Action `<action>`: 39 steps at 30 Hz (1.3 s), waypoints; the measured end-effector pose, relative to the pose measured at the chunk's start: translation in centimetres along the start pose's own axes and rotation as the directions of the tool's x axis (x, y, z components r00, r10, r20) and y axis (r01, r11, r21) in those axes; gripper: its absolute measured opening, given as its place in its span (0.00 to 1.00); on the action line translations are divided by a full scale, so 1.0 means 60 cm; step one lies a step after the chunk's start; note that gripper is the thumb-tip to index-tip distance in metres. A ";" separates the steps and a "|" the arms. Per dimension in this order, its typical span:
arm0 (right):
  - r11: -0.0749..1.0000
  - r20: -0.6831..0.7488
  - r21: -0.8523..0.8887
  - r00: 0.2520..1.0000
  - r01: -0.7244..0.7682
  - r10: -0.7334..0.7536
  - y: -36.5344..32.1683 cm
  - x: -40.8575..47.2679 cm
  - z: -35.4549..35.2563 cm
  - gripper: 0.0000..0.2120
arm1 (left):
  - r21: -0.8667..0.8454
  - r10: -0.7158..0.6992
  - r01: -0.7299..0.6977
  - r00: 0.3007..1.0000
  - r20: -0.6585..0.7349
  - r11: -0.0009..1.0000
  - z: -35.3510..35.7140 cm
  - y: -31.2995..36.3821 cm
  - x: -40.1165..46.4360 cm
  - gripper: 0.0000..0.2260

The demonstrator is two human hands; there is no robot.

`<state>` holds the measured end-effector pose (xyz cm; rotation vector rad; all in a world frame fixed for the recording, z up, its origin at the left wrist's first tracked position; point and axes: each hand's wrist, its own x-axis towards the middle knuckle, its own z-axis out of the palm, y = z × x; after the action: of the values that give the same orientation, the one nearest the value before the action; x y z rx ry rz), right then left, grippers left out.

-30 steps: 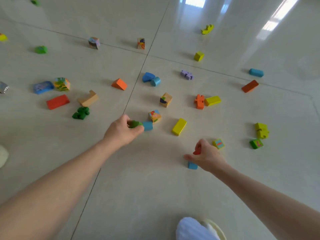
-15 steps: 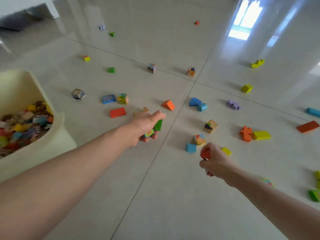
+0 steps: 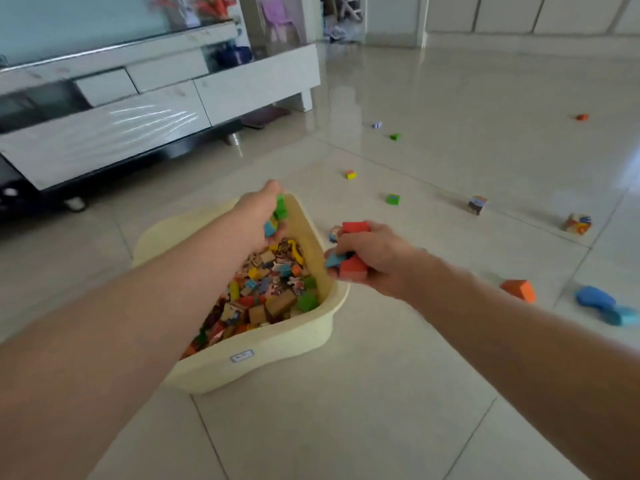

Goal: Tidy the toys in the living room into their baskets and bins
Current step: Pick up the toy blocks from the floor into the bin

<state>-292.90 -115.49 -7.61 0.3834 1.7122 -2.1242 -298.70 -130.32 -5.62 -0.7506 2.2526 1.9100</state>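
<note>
Right, head view: the left hand (image 3: 258, 216) reaches over the far end of the pale yellow bin (image 3: 277, 344), its fingers (image 3: 273, 187) curled round a green block (image 3: 280, 206), with a blue piece (image 3: 269, 229) tucked just below it in the same grip. Beneath those fingers, inside the bin, lies a deep jumble of colourful toy pieces (image 3: 263, 289): wooden, yellow, blue, green, red all mixed.

Just right of the bin's rim sits the right hand (image 3: 372, 258), fingers (image 3: 341, 244) clamped on a handful: a red block (image 3: 355, 226) on top, a second red block (image 3: 352, 268) underneath, a blue wedge (image 3: 334, 259) poking toward the bin, and a small patterned piece (image 3: 334, 233) at the fingertips. That hand is beside the rim, not over the pile.

Beyond the right fingers, loose toys dot the tiled floor (image 3: 381, 393): a green cube (image 3: 393, 199), a yellow-and-red cube (image 3: 350, 174), two picture cubes (image 3: 478, 203) further right, an orange wedge (image 3: 519, 289) and a curved blue piece (image 3: 595, 297) close by the right forearm. Beyond the left fingers stands a low white TV cabinet (image 3: 156, 109), blurred.
</note>
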 end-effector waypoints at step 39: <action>0.972 -0.804 0.213 0.583 0.103 0.115 0.241 -0.287 -0.592 0.06 | 0.434 0.237 -0.846 0.511 0.826 0.310 0.544 -0.304 -0.270 0.22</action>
<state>-271.99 -81.34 -20.37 1.6749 1.8260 -2.3102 -284.60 -96.20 -22.83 0.9079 2.5869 0.6347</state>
